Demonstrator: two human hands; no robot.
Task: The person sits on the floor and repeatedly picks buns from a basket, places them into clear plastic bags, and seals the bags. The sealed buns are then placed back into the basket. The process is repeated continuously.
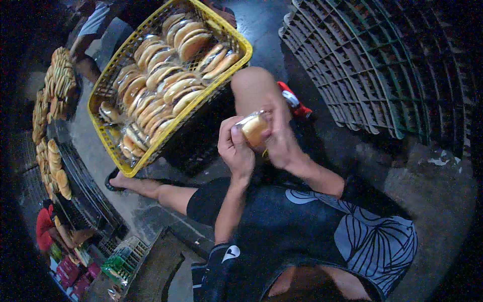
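Note:
Both my hands are raised over my lap around a golden bread roll (254, 129) in a clear plastic wrapper. My left hand (236, 151) is closed on its left side, with the thumb pressed along the near face. On the other side my right hand (280, 138) grips the roll and the wrapper's upper edge; its fingers are partly smeared by motion. Just beyond, to the left, a yellow plastic crate (246, 48) stands tilted in view. Inside it lie several rows of wrapped, sliced-looking round breads (183, 93).
Stacked dark plastic crates (342, 75) curve along the right. Bread piles (60, 75) line the far left, near another person's arm (83, 58). A person in red (44, 226) is at lower left, near a green crate (118, 267). Something red (297, 103) lies beside my knee.

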